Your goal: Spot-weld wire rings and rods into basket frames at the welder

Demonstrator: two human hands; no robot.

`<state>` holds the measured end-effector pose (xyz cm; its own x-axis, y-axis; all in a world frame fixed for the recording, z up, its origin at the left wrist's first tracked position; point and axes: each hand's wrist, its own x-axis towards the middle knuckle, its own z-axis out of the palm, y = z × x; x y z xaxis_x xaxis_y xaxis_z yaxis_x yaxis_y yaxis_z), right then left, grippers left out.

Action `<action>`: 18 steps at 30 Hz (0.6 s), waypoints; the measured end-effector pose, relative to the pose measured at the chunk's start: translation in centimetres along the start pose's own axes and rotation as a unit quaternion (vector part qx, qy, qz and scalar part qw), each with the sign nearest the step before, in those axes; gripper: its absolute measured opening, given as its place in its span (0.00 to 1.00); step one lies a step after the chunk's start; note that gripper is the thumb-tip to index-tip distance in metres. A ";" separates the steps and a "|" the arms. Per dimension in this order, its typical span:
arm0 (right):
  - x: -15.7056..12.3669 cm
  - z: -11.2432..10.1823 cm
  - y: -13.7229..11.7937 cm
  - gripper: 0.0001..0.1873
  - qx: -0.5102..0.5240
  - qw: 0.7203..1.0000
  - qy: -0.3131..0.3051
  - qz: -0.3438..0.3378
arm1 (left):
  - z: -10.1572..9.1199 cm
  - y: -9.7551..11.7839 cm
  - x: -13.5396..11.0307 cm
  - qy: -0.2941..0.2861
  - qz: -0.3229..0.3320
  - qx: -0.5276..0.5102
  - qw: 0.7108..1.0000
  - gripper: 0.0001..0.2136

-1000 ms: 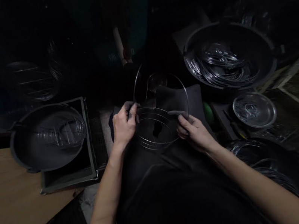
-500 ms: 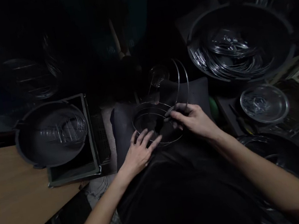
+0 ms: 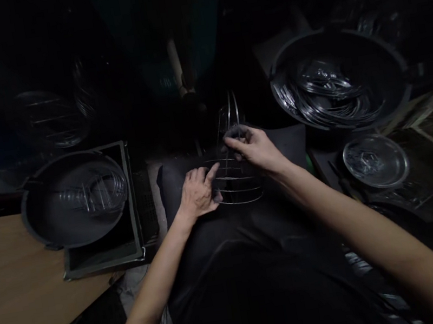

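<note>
Several thin metal wire rings point(image 3: 241, 202) sit one above another over my lap. Round their left edge, my left hand point(image 3: 198, 193) is curled, forefinger stretched along the upper rings and thumb lower down. My right hand point(image 3: 258, 150) pinches wire hoops point(image 3: 236, 105) that stand up beyond its fingertips, just above the far right side of the rings. Darkness hides the exact spots where wire meets fingers. Beneath it all lies dark cloth point(image 3: 278, 138) across my legs.
On the right are a large basin of wire rings point(image 3: 330, 103) and a shallow bowl of small metal pieces point(image 3: 376, 161). To the left, a dark basin with a wire frame point(image 3: 66, 229) rests on a crate point(image 3: 104, 262), beside a wooden board point(image 3: 22, 286).
My right hand has moved left and farther from me with the hoops. The rings have tilted up from lying nearly flat, and my left hand has gone from spread fingers to holding their edge.
</note>
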<state>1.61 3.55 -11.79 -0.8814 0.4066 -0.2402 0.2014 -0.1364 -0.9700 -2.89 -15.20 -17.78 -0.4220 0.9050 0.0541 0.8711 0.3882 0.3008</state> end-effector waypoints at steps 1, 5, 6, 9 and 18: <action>0.9 0.2 -0.6 0.16 -0.003 1.000 -0.004 0.005 | -0.1 0.0 0.3 0.018 -0.013 0.001 1.000 0.36; 2.7 0.5 -2.1 0.18 -0.022 0.998 -0.036 0.042 | -0.6 -0.2 1.6 0.060 -0.047 -0.014 0.997 0.39; 2.8 0.4 -2.2 0.19 -0.021 0.997 -0.047 0.052 | -0.9 -0.3 1.9 0.062 -0.050 -0.023 0.997 0.40; 3.3 0.1 -2.3 0.22 0.012 0.996 -0.063 0.066 | -2.4 -0.6 2.9 0.056 -0.045 -0.051 0.996 0.41; 5.4 0.9 -7.5 0.21 0.062 0.995 -0.076 -0.017 | -6.0 -2.6 5.6 0.296 -0.003 -0.128 0.946 0.24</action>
<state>-5.08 6.02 -5.75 -0.9435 0.2724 -0.1889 0.1236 -0.2396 -0.9630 -8.98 -12.21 -12.49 -0.5600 0.6167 0.5533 0.8106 0.2699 0.5197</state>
